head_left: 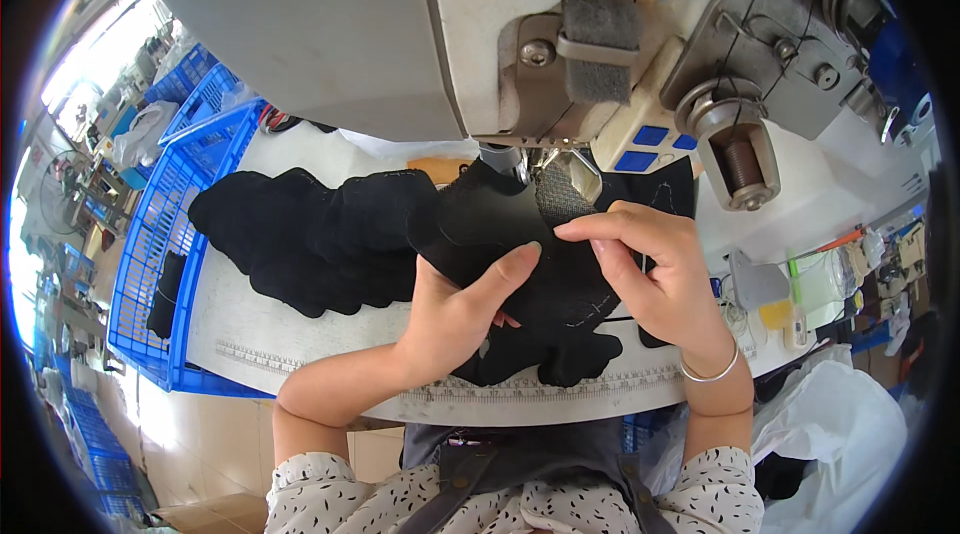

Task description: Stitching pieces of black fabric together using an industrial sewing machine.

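My left hand (455, 309) is closed on a black fabric piece (490, 219), its thumb pressed on top and the other fingers underneath. My right hand (655, 269) has its fingers curled at the right edge of that piece, with the index fingertip touching it beside a grey mesh patch (563, 196). The piece is just in front of the presser foot area of a sewing machine (300, 24), whose needle is hidden. More black fabric (570, 279) hangs below my hands over the table edge. To the left lies an overlapping row of black cut pieces (310, 234).
The white table (250, 329) has a ruler strip along its curved front edge. A blue plastic basket (180, 324) stands against its left side. A thread bobbin (740, 166) hangs at the machine's right. White plastic bags (830, 434) are at lower right.
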Motion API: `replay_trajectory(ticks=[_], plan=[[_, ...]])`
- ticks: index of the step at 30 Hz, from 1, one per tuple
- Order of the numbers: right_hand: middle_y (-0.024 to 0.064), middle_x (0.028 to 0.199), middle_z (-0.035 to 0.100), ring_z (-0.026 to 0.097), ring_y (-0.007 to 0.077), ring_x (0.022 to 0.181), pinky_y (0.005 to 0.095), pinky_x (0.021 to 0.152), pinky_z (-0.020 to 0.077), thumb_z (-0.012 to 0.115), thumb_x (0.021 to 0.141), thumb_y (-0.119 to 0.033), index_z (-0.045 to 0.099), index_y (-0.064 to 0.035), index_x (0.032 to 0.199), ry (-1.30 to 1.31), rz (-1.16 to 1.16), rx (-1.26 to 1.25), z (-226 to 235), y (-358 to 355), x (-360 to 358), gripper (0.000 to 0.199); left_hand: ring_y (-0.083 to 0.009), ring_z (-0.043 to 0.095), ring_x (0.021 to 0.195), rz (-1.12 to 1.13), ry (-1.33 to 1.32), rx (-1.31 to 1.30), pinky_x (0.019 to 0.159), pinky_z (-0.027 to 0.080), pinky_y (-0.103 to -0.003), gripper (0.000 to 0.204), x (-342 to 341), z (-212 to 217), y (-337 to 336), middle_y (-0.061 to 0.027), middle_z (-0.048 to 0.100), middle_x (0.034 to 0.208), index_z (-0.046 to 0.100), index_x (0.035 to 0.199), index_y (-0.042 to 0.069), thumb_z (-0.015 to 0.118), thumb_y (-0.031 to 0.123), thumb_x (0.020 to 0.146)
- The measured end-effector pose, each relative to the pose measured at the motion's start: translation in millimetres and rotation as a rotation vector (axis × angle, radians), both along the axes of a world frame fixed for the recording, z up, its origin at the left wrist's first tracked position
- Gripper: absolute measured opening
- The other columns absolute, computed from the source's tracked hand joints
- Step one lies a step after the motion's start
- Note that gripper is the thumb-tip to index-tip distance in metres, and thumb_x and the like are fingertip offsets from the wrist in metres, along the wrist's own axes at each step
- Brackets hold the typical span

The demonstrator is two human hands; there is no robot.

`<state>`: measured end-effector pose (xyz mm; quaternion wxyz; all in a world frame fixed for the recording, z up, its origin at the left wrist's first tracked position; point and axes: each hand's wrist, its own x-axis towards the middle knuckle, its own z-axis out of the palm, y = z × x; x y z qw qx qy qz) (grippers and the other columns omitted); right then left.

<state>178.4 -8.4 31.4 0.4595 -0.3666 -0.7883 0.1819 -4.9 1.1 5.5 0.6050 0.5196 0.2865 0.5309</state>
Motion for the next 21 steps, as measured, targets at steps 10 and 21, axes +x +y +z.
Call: replay_trajectory(ticks=[10,21], plan=[[-0.0057,0.061,0.048,0.035,-0.0004,0.053,0.0166,0.047,0.0255,0.052,0.086,-0.001,0.064,-0.0003,0.095,0.189,-0.014,-0.170,-0.6,4.7,5.0,0.015,-0.0029,0.055,0.057,0.089,-0.021,0.053,0.040,0.043,-0.016,0.014,11.0,-3.3,-0.9,0.0007,0.060,0.076,0.060,0.096,0.003,0.062,0.010,0.084],[-0.0063,0.063,0.046,0.033,0.0000,0.054,0.0166,0.048,0.0242,0.053,0.088,-0.004,0.063,0.0004,0.098,0.229,-0.003,-0.213,-9.8,14.2,9.7,0.015,-0.0033,0.054,0.054,0.099,0.059,0.035,0.039,0.042,-0.017,0.012,8.5,8.2,4.3,0.0006,0.060,0.071,0.061,0.088,0.002,0.063,0.013,0.084]])
